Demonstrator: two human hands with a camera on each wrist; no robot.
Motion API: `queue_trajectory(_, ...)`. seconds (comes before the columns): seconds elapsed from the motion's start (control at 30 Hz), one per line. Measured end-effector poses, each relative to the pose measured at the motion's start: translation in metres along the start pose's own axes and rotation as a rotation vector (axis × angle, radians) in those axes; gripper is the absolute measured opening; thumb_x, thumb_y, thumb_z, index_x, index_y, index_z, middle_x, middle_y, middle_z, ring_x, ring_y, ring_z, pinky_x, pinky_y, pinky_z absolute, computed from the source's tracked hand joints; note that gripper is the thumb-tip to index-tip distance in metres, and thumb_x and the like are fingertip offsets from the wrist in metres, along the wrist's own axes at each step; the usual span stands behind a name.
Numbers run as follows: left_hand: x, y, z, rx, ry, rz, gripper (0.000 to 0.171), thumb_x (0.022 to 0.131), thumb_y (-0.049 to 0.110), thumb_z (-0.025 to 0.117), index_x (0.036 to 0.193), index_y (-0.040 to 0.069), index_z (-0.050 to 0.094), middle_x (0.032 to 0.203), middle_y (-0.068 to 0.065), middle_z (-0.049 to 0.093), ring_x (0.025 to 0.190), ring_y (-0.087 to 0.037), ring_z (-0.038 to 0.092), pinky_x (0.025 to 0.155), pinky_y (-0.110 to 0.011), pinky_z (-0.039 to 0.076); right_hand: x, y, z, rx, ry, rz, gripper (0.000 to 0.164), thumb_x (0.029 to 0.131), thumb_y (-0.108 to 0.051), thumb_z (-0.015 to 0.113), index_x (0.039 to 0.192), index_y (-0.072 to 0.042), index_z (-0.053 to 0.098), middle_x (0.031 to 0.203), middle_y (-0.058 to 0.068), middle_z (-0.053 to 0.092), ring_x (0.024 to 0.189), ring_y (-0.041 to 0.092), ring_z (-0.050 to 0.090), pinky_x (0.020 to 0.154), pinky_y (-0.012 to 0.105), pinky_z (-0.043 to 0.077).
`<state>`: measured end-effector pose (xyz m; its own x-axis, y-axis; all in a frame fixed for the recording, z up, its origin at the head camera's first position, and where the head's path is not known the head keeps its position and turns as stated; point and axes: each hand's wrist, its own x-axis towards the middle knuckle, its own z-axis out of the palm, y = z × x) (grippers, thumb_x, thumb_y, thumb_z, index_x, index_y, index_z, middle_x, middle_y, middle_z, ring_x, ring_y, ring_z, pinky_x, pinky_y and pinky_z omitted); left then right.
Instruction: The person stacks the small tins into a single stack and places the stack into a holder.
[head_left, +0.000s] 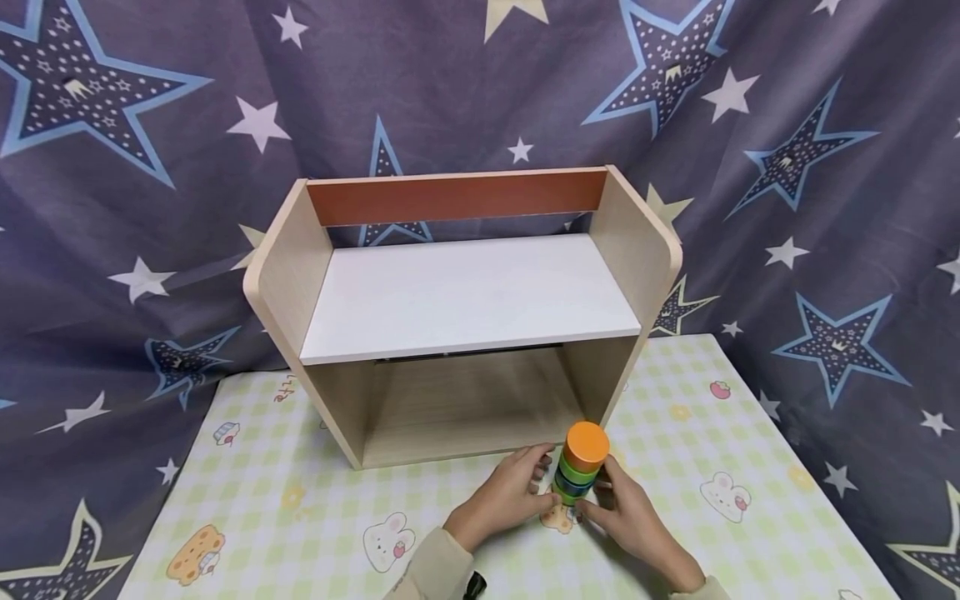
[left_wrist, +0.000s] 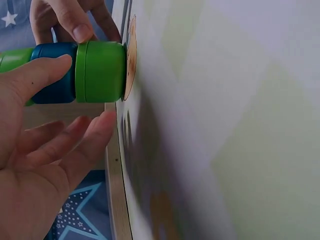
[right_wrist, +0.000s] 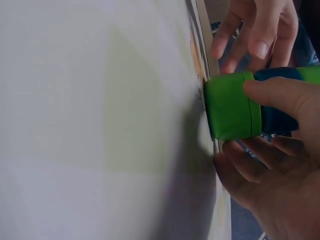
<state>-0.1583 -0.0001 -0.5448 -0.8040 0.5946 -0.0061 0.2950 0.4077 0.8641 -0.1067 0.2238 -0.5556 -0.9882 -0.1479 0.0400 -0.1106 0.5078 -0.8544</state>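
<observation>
A small upright stack of coloured cylinders point(head_left: 582, 458) stands on the table, orange on top with green, blue and green parts below. In the left wrist view its lowest green part point(left_wrist: 102, 72) is right at the tabletop. My left hand point(head_left: 507, 492) is on its left side with spread fingers; the thumb overlaps the blue part point(left_wrist: 60, 82), and the other fingertips are a little apart. On the opposite side my right hand point(head_left: 628, 512) holds the stack low, its thumb at the lower green part point(right_wrist: 230, 107) and its fingers around behind.
A wooden shelf unit point(head_left: 468, 296) with a white middle board stands just behind the stack, its front right corner close by. The table point(head_left: 300, 542) has a checked cloth with cartoon prints. A dark star-patterned curtain point(head_left: 480, 92) hangs behind and at both sides.
</observation>
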Motion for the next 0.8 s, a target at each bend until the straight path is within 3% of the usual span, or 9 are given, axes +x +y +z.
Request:
queue_trajectory(0.17,0.004,0.001,0.002,0.004,-0.011,-0.037,0.068,0.088,0.016,0.077,0.147,0.008,0.046,0.129,-0.009,0.057,0.109,-0.017,0.060,0.077,-0.020,0.055,0.000,0.001,0.001,0.008,0.005,0.007,0.063,0.083,-0.007,0.083,0.136,-0.014,0.049,0.124,0.008,0.063,0.109,0.027,0.064,0.089,0.039,0.057)
queue_trajectory(0.4,0.009,0.001,0.007,0.090,-0.007,-0.016,0.071,0.086,0.014,0.078,0.149,0.013,0.045,0.123,0.000,0.059,0.105,-0.011,0.059,0.079,-0.020,0.053,0.001,0.002,0.001,0.032,0.003,0.023,0.065,0.084,-0.005,0.081,0.138,-0.013,0.048,0.127,0.009,0.062,0.112,0.030,0.063,0.089,0.040,0.057)
queue_trajectory(0.8,0.015,-0.001,0.012,0.055,-0.015,0.022,0.074,0.084,0.005,0.078,0.149,0.015,0.044,0.123,0.004,0.062,0.101,-0.002,0.058,0.076,-0.016,0.053,0.001,0.003,0.002,0.025,0.016,0.025,0.067,0.084,-0.007,0.081,0.141,-0.014,0.046,0.130,0.010,0.061,0.114,0.032,0.062,0.089,0.038,0.057)
